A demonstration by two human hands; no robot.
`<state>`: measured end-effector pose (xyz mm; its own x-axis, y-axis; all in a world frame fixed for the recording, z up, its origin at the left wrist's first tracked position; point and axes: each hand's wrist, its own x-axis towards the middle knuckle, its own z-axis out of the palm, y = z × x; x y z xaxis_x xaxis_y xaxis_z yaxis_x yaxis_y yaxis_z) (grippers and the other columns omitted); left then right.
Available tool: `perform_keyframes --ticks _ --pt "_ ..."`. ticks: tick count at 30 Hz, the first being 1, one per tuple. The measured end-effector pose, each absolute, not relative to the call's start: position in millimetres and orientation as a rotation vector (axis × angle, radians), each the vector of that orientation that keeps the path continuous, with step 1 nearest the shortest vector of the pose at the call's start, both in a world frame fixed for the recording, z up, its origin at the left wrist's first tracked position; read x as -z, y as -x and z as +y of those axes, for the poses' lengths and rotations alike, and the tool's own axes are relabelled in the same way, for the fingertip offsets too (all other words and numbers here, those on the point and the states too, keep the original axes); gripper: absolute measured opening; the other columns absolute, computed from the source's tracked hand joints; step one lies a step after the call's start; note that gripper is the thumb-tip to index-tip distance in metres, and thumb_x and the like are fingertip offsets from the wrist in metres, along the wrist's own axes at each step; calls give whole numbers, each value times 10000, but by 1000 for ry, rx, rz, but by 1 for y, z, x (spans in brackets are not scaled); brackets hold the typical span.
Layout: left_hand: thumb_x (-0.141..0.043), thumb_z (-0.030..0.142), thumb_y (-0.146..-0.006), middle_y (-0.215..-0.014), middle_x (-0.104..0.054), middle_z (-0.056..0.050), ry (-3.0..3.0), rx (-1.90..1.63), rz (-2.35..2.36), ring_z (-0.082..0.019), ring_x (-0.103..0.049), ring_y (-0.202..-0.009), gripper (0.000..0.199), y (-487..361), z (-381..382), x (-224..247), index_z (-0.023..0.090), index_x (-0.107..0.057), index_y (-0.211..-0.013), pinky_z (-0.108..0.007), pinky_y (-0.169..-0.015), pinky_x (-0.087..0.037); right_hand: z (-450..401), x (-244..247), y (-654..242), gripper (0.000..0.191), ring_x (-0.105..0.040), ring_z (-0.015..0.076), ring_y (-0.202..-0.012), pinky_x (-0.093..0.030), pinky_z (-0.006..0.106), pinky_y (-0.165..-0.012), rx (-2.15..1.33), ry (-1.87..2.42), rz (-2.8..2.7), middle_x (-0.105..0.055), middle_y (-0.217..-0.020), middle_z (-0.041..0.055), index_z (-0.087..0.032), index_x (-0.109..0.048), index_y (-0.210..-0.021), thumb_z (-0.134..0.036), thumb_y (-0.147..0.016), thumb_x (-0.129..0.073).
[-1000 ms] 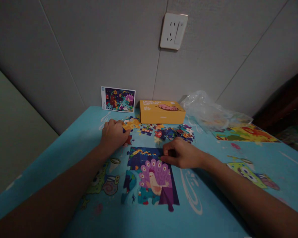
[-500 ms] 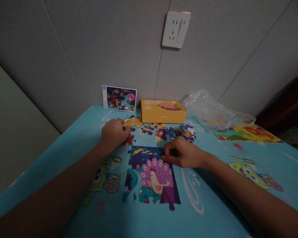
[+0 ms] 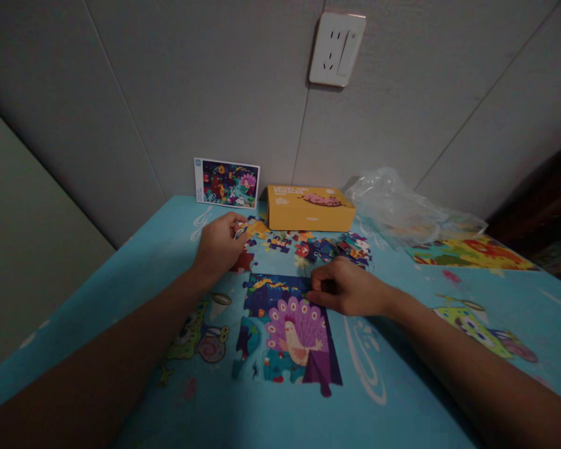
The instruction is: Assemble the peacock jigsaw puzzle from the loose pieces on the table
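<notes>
My left hand (image 3: 220,244) is raised over the far left of the loose jigsaw pieces, fingers pinched on a small jigsaw piece (image 3: 240,231) with a pale edge showing. My right hand (image 3: 343,287) rests at the upper right corner of a joined jigsaw section (image 3: 292,330). Its thumb and fingers are curled together, touching that corner; what lies between the fingertips is hidden. The joined section shows a purple peacock against dark blue and teal. Loose jigsaw pieces (image 3: 325,249) lie scattered beyond it, and a reddish-brown piece (image 3: 244,262) sits beside my left wrist.
A picture card (image 3: 227,183) leans on the wall next to a yellow puzzle box (image 3: 311,209). To the right are a clear plastic bag (image 3: 393,209) and a colourful yellow-orange picture (image 3: 477,252). The light blue tablecloth (image 3: 402,380) has cartoon prints. A socket (image 3: 337,48) is on the wall.
My left hand has lifted slightly and turned, with the jigsaw piece between its fingers. My right hand has stayed at the corner of the joined section. The view has shifted a little.
</notes>
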<state>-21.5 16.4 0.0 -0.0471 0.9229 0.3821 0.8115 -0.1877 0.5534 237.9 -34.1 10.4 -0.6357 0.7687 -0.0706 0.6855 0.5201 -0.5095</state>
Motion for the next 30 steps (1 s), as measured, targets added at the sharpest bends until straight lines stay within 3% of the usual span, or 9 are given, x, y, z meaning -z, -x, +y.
perform_keyframes --ticks 5,12,14,19,21,24,26,30 --pt "-627 405 -774 -823 -737 -50 -1805 -1216 1587 -203 -674 -677 348 15 14 5 162 -683 -1016 -289 -588 -524 -34 -12 -238 242 -348 81 -459 -240 261 -493 -779 1269 -2584 -440 -507 -50 -187 -539 -646 -342 -823 -590" --pt "-496 427 -871 -731 -748 -62 -1762 -1167 1434 -207 -695 -626 372 17 18 11 144 -640 -1063 -300 -595 -531 -35 -10 -237 228 -335 79 -448 -220 257 -493 -765 1250 -2569 -444 -503 -52 -186 -543 -637 -323 -809 -603" --pt "-492 401 -873 -729 -746 -55 -1835 -1088 1527 -214 -694 -643 357 20 21 12 154 -610 -1102 -333 -657 -537 -35 -11 -236 223 -347 80 -446 -229 253 -498 -741 1246 -2564 -459 -503 -47 -180 -557 -638 -313 -811 -602" --pt "-610 296 -779 -1074 -717 -121 -2273 -826 1861 -297 -632 -1059 308 24 26 16 157 -665 -1049 -468 -1009 -394 -28 -23 -241 273 -507 138 -552 -299 270 -557 -266 1636 -2171 -615 -632 36 -165 -645 -725 -365 -871 -531" --pt "-607 310 -787 -1103 -702 -127 -2324 -756 1908 -312 -596 -1112 303 25 26 17 160 -682 -1040 -476 -1023 -365 -24 -27 -250 279 -593 201 -705 -348 289 -616 31 1865 -1913 -684 -807 96 -152 -693 -902 -369 -879 -519" --pt "-588 310 -809 -1110 -703 -105 -2344 -731 1900 -300 -580 -1123 283 24 26 18 177 -687 -1039 -462 -1018 -360 -15 -26 -263 413 -612 298 -917 -398 339 -730 257 2085 -1838 -671 -1005 208 -79 -674 -1117 -382 -862 -557" --pt "-586 300 -814 -1109 -706 -99 -2353 -741 1883 -298 -580 -1116 267 23 26 17 178 -690 -1028 -463 -1017 -359 -10 -21 -270 443 -619 310 -890 -405 354 -733 196 2161 -1890 -663 -975 235 -55 -697 -1073 -422 -873 -549" --pt "-581 282 -822 -1053 -712 -89 -2406 -900 1779 -276 -605 -1047 212 21 24 15 181 -697 -967 -446 -993 -381 -3 -12 -272 290 -623 246 -802 -399 315 -699 122 2029 -1919 -667 -925 165 -110 -726 -983 -326 -878 -564"
